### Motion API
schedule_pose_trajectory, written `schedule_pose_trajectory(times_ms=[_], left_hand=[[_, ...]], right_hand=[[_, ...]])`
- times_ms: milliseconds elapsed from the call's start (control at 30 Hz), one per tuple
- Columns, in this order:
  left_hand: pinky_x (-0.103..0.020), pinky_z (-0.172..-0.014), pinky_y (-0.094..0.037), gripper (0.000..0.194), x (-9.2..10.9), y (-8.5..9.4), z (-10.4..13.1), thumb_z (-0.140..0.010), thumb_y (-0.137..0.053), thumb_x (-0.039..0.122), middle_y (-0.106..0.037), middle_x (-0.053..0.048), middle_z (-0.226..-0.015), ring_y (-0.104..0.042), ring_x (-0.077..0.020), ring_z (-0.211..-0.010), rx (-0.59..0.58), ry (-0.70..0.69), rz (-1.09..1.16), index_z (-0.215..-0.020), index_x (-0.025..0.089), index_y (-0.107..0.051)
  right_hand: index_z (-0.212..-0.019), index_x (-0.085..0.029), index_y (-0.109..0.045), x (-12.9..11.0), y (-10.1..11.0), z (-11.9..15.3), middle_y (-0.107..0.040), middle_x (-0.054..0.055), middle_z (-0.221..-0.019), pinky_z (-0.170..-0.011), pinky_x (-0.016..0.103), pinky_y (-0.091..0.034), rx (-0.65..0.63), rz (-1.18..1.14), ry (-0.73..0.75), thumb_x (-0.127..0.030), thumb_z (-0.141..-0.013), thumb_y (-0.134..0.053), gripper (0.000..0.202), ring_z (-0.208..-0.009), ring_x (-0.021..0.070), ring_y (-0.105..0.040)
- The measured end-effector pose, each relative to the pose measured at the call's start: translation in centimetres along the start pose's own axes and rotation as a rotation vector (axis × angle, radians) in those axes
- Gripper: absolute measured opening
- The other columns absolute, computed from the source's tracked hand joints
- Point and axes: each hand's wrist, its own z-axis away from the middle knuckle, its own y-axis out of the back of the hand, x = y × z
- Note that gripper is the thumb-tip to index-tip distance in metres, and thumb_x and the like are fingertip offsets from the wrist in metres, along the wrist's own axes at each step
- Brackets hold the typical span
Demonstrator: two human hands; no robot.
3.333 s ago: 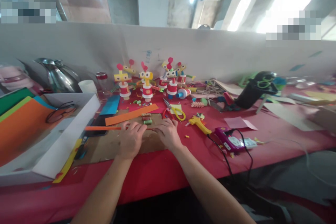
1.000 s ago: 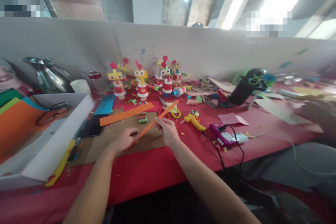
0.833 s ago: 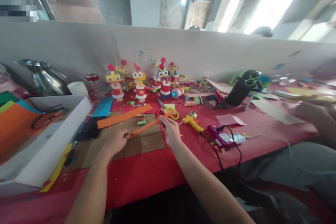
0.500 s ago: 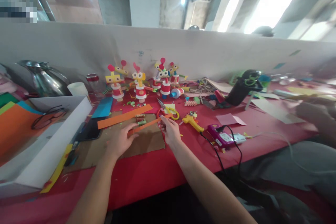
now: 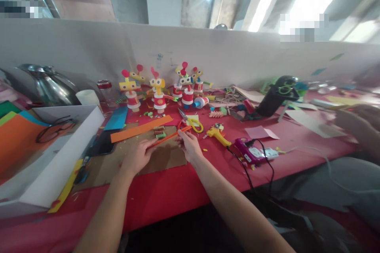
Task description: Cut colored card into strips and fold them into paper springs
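An orange paper strip (image 5: 168, 137) is stretched between my two hands above the brown cardboard (image 5: 169, 156). My left hand (image 5: 141, 152) is closed on its near left end, and my right hand (image 5: 189, 145) pinches it toward the far right end. Just beyond the strip lie folded paper springs (image 5: 159, 131), striped in red and green. A wider orange paper strip (image 5: 141, 128) rests flat behind my left hand. Scissors with yellow handles (image 5: 194, 123) lie past my right fingertips, partly over a small pale paper piece.
Several paper-cup figures (image 5: 159, 101) stand along the back. A yellow glue gun (image 5: 219, 137) and a purple power strip (image 5: 249, 151) with cables lie at right. A white box (image 5: 61, 158) is at left, near a phone (image 5: 102, 145). Another person's hand (image 5: 353, 122) is at far right.
The orange strip looks narrower, turned more edge-on between my hands. My right hand has shifted slightly left, its fingers curled closer around the strip.
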Motion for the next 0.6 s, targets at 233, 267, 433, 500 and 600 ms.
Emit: schedule_pose_trajectory(times_ms=[233,267,433,500,600], left_hand=[[-0.032,-0.075,-0.045,0.039,-0.3,-0.3,0.1,-0.091,-0.041,0.023,-0.069,-0.009,-0.101,-0.063,-0.0229,-0.088,0.066,0.066,-0.174,-0.121,0.025,-0.066],[-0.032,-0.074,-0.045,0.038,-0.4,-0.4,0.1,-0.09,-0.042,0.023,-0.069,-0.009,-0.102,-0.062,-0.0228,-0.088,0.066,0.077,-0.198,-0.12,0.025,-0.066],[-0.031,-0.068,-0.042,0.037,-0.1,-0.6,0.1,-0.089,-0.044,0.025,-0.068,-0.008,-0.097,-0.061,-0.022,-0.083,0.005,0.113,-0.273,-0.118,0.023,-0.068],[-0.03,-0.067,-0.042,0.034,0.1,-0.6,0.2,-0.088,-0.047,0.027,-0.068,-0.007,-0.097,-0.061,-0.0209,-0.081,-0.001,0.123,-0.29,-0.114,0.024,-0.069],[-0.029,-0.065,-0.041,0.032,0.4,-0.6,0.2,-0.086,-0.052,0.032,-0.067,-0.007,-0.099,-0.061,-0.0201,-0.081,0.003,0.137,-0.298,-0.111,0.025,-0.07]], right_hand=[[-0.115,-0.019,-0.056,-3.1,3.4,0.1,-0.069,0.008,-0.096,-0.08,0.036,-0.046,0.187,0.983,0.464,-0.036,-0.082,-0.058,0.038,-0.087,0.0221,-0.062],[-0.118,-0.018,-0.056,-4.1,4.5,0.1,-0.066,0.013,-0.11,-0.088,0.04,-0.043,0.243,1.233,0.521,-0.031,-0.08,-0.06,0.041,-0.102,0.0267,-0.058],[-0.116,-0.009,-0.059,-7.4,9.8,-0.3,-0.058,0.023,-0.119,-0.088,0.048,-0.041,0.424,1.842,0.197,-0.029,-0.081,-0.057,0.041,-0.113,0.0386,-0.051],[-0.117,-0.008,-0.059,-7.7,11.0,-0.7,-0.058,0.022,-0.118,-0.085,0.044,-0.043,0.391,1.87,0.113,-0.03,-0.083,-0.054,0.041,-0.111,0.037,-0.054],[-0.115,-0.008,-0.059,-7.5,11.7,-1.5,-0.059,0.021,-0.115,-0.081,0.037,-0.045,0.339,1.852,0.105,-0.024,-0.081,-0.054,0.038,-0.106,0.0321,-0.058]])
